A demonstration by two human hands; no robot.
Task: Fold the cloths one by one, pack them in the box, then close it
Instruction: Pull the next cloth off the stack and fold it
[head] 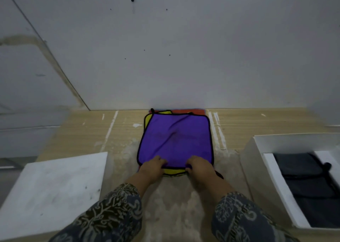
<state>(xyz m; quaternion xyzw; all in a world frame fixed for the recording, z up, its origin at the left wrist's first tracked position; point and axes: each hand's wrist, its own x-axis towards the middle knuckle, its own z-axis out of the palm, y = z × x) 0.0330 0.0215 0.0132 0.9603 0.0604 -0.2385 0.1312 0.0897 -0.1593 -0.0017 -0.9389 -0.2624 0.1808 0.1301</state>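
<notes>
Dim, flat, bluish light with faint shadows; soft overall blur, wide-angle bending toward the edges.

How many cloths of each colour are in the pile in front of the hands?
purple cloth: 1
yellow cloth: 1
red cloth: 1
Total: 3 showing in the pile. Any others underneath are hidden.

I'm watching a stained wooden table [82, 131] bearing three things — a white lid [51, 190], stacked cloths [174, 140], an open white box [253, 168].
</notes>
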